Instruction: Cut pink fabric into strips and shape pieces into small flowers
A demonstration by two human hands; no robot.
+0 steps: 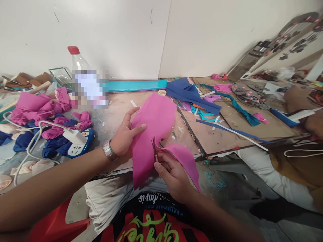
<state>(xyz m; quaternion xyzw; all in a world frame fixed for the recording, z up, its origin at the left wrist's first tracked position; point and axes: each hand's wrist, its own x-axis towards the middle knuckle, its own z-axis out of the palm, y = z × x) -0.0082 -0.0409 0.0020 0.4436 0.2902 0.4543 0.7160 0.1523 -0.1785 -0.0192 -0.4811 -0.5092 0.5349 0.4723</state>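
The front edge of the counter (116, 117) is running along the lap (111, 193), and the pink cloth (153, 117) is spanning that edge, its upper part sitting over the counter and its lower tips hanging past it. To the left, open surface is stretching between the cloth and the blue-and-white power strip (87, 137); to the right, dark blue fabric (186, 94) and a thin white stick (239, 135) are narrowing the room. The cloth is looking smooth and matte, rounding at its top, and a flap (184, 156) is curling away rightward near the scissors (154, 148). The left grip (123, 137) is pinching the cloth's left edge, thumb lying on top; the right grip (175, 176) is holding the scissors. One pair of scissors is showing, one wristwatch (109, 150) is circling the left wrist, one red-capped bottle (80, 61) is sitting behind, and one cyan strip (137, 85) is lying by the wall (126, 40).
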